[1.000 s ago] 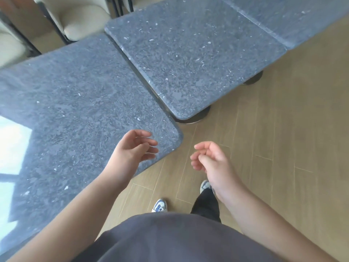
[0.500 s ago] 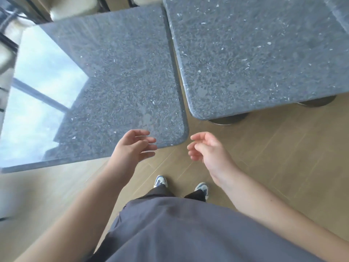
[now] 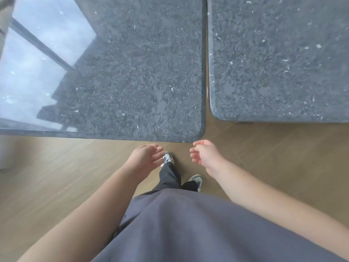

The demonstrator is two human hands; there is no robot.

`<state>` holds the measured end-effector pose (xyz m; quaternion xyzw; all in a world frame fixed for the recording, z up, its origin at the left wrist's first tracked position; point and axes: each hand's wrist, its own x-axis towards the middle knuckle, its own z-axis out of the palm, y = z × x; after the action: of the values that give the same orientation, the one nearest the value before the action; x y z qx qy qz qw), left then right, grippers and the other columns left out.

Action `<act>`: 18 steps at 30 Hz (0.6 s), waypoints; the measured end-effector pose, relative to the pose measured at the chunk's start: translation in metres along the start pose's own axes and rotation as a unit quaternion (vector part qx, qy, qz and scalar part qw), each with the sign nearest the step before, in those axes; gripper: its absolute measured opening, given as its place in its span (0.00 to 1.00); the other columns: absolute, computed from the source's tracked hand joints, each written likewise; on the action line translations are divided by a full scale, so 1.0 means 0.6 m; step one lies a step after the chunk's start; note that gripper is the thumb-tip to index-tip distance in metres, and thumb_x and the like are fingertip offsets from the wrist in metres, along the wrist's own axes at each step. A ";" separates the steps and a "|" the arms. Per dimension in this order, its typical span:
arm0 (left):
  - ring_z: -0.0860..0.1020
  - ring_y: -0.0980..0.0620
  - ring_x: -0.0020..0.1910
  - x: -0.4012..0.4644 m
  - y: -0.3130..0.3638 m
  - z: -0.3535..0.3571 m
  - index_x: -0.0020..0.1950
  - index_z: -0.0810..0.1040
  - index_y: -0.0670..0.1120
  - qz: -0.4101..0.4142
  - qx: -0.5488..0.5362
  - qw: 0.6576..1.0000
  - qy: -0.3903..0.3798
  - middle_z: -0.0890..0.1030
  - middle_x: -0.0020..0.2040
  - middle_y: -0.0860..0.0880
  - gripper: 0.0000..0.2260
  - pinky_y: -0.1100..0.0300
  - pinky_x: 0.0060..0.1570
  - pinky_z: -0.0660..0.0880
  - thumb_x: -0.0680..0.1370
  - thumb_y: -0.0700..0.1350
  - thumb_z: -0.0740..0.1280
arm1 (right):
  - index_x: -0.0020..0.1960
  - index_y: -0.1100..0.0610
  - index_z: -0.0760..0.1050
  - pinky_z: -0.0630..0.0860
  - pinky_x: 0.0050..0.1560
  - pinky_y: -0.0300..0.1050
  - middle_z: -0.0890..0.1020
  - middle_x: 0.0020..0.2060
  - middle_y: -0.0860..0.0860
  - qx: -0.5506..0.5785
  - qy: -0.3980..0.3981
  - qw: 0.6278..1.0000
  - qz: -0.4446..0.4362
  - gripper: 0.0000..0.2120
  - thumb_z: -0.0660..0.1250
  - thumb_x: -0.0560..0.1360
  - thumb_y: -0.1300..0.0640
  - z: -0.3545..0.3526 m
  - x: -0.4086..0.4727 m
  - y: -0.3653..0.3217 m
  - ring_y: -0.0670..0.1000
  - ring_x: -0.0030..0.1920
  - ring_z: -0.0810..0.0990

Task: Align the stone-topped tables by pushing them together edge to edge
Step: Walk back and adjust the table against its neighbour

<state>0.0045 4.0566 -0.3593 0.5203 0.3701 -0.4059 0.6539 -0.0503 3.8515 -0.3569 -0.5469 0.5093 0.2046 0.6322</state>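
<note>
**Both hands held free below the edges of 2 stone-topped tables**

Nothing is gripped by either hand. The left hand (image 3: 145,157) is seen at lower centre of the frame with its fingers loosely extended and slightly spread, held just below the near edge of the left table (image 3: 132,76) without touching it. The right hand (image 3: 204,155) is seen just to the right of it, its fingers loosely curled around nothing, close below the rounded near-right corner of that same table.

The left table fills the upper left and centre of the frame; a bright window reflection is carried on its far left part. The right table (image 3: 279,59) fills the upper right. The 2 tops are set side by side with a narrow gap between their facing edges, and the near edge of the right table is placed higher in the frame than that of the left.

A wooden floor (image 3: 273,154) is seen below the tables. A grey shirt (image 3: 188,229), dark trousers and 2 shoes (image 3: 196,180) are seen at bottom centre.
</note>
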 end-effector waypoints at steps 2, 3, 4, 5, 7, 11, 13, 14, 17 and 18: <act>0.81 0.42 0.56 0.021 -0.003 -0.001 0.67 0.70 0.36 -0.058 -0.066 0.996 0.002 0.79 0.60 0.39 0.13 0.48 0.48 0.79 0.83 0.37 0.60 | 0.54 0.58 0.72 0.77 0.37 0.43 0.79 0.41 0.54 0.021 0.007 0.999 0.049 0.08 0.57 0.79 0.65 0.005 0.019 0.002 0.50 0.36 0.78; 0.80 0.41 0.57 0.031 -0.002 -0.002 0.67 0.70 0.35 -0.077 -0.096 0.992 0.006 0.78 0.61 0.38 0.13 0.47 0.49 0.78 0.83 0.37 0.60 | 0.53 0.58 0.72 0.77 0.39 0.44 0.79 0.42 0.54 0.043 0.008 0.996 0.075 0.06 0.57 0.80 0.64 0.007 0.029 0.004 0.51 0.37 0.78; 0.80 0.40 0.57 0.041 0.001 -0.002 0.67 0.70 0.35 -0.088 -0.124 0.988 0.011 0.77 0.62 0.37 0.14 0.46 0.51 0.78 0.83 0.37 0.61 | 0.53 0.59 0.72 0.78 0.41 0.45 0.80 0.43 0.54 0.075 0.005 0.992 0.098 0.05 0.58 0.80 0.63 0.009 0.039 0.006 0.51 0.40 0.79; 0.79 0.39 0.59 0.050 0.005 -0.002 0.69 0.68 0.35 -0.096 -0.153 0.983 0.016 0.76 0.64 0.37 0.15 0.45 0.54 0.77 0.83 0.38 0.61 | 0.53 0.59 0.72 0.78 0.44 0.47 0.80 0.45 0.54 0.113 0.000 0.987 0.117 0.05 0.59 0.81 0.61 0.013 0.049 0.008 0.52 0.43 0.80; 0.75 0.37 0.65 0.068 0.013 -0.003 0.74 0.63 0.37 -0.108 -0.195 0.975 0.019 0.73 0.67 0.37 0.20 0.45 0.63 0.74 0.83 0.39 0.61 | 0.58 0.59 0.72 0.78 0.49 0.49 0.80 0.53 0.56 0.188 -0.009 0.973 0.131 0.07 0.61 0.82 0.58 0.020 0.071 0.014 0.55 0.52 0.81; 0.65 0.39 0.76 0.097 0.035 -0.007 0.77 0.63 0.41 -0.094 -0.241 0.966 0.019 0.67 0.75 0.40 0.23 0.44 0.75 0.64 0.83 0.40 0.63 | 0.61 0.57 0.73 0.74 0.60 0.53 0.77 0.60 0.58 0.318 -0.030 0.937 0.138 0.15 0.68 0.80 0.50 0.045 0.106 0.017 0.57 0.63 0.77; 0.71 0.41 0.72 0.109 0.045 -0.006 0.73 0.69 0.41 -0.082 -0.270 0.959 0.017 0.72 0.73 0.42 0.19 0.45 0.75 0.64 0.82 0.42 0.65 | 0.59 0.56 0.74 0.73 0.64 0.53 0.78 0.61 0.57 0.362 -0.041 0.920 0.142 0.17 0.70 0.77 0.46 0.060 0.117 0.012 0.56 0.63 0.76; 0.74 0.42 0.69 0.114 0.048 -0.004 0.71 0.71 0.40 -0.075 -0.287 0.955 0.018 0.75 0.70 0.42 0.19 0.45 0.74 0.66 0.82 0.45 0.66 | 0.59 0.56 0.75 0.74 0.64 0.53 0.78 0.61 0.57 0.388 -0.037 0.910 0.143 0.18 0.71 0.77 0.45 0.067 0.121 0.010 0.56 0.63 0.77; 0.80 0.43 0.62 0.134 0.047 0.008 0.66 0.75 0.42 -0.055 -0.313 0.947 0.042 0.79 0.63 0.42 0.19 0.43 0.69 0.72 0.79 0.51 0.71 | 0.61 0.57 0.76 0.79 0.62 0.54 0.84 0.56 0.59 0.430 -0.016 0.891 0.143 0.21 0.74 0.74 0.46 0.081 0.140 0.003 0.58 0.58 0.83; 0.81 0.43 0.60 0.141 0.048 0.012 0.63 0.77 0.43 -0.048 -0.313 0.947 0.052 0.80 0.61 0.42 0.18 0.43 0.67 0.74 0.79 0.52 0.72 | 0.60 0.58 0.77 0.80 0.59 0.54 0.86 0.51 0.59 0.442 -0.012 0.885 0.144 0.21 0.75 0.73 0.47 0.085 0.143 0.000 0.59 0.54 0.85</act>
<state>0.0649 4.0412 -0.4235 0.2909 0.5370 -0.2729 0.7433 0.0056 3.8717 -0.4373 -0.1286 0.6128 0.0536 0.7779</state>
